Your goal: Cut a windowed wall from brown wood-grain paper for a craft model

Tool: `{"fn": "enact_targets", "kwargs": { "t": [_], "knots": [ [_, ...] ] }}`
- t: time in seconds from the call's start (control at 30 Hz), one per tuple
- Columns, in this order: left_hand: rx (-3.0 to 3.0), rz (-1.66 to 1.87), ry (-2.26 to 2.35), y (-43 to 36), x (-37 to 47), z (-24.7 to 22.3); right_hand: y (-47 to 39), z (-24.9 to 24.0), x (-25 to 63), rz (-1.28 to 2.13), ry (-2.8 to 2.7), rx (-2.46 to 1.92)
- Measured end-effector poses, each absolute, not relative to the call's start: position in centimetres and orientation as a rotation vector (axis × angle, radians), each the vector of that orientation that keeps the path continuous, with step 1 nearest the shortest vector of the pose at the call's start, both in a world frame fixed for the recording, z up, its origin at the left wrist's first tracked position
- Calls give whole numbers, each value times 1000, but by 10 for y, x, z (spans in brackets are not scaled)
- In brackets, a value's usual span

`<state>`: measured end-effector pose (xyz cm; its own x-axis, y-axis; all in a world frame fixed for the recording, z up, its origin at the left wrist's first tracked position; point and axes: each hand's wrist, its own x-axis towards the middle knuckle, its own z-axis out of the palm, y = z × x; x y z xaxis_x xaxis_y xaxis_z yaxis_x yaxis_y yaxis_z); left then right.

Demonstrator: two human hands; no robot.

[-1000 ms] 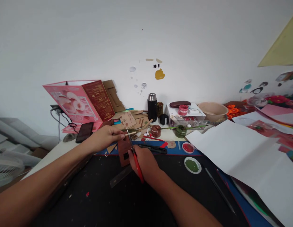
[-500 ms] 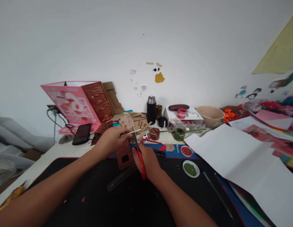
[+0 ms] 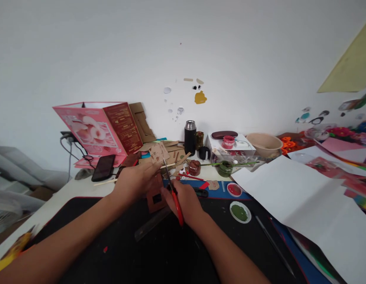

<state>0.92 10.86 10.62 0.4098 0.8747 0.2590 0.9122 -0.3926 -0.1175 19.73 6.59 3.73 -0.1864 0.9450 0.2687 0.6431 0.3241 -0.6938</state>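
Observation:
My left hand (image 3: 137,179) is closed around a thin wooden stick (image 3: 104,182), whose one end pokes out to the left of the wrist and the other past the fingertips. Red-handled scissors (image 3: 177,207) are in my right hand (image 3: 187,201), blades pointing up and away. Those blades cross at the stick's right end, close to my left fingertips; whether they touch it I cannot tell. Below the hands lies a brown card piece (image 3: 155,199) with a square hole, partly hidden by my left hand. A clear ruler (image 3: 149,227) rests on the black mat (image 3: 112,252).
Cardboard scraps (image 3: 159,152) pile up behind the hands, beside a black flask (image 3: 190,138). Brown paint (image 3: 194,168) and green paint (image 3: 225,169) jars stand farther right. Lids of red (image 3: 234,189) and green (image 3: 240,212) paint, white paper (image 3: 286,193) and a phone (image 3: 103,169) flank the workspace.
My left hand has shifted, its fingers now nearer the scissor blades. More of the stick shows on its left side. The scissors have turned slightly, tips leftward.

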Motion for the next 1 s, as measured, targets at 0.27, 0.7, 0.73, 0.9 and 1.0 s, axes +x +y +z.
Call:
{"fn": "enact_targets", "kwargs": {
  "t": [0.27,0.7,0.73,0.9,1.0],
  "knots": [
    [-2385,-69,-1317,106,-3,107,67,37,200,620,-1953,-1347],
    [-2347,-15,-1330,96,8,106,66,30,192,690,-1840,-1343],
    [-2345,-22,-1370,95,11,106,66,30,192,697,-1837,-1346],
    [-2434,-152,-1569,98,18,112,64,32,191,702,-1869,-1398],
    [-2465,-227,-1638,101,16,116,62,35,189,655,-1896,-1463]
  ]
}}
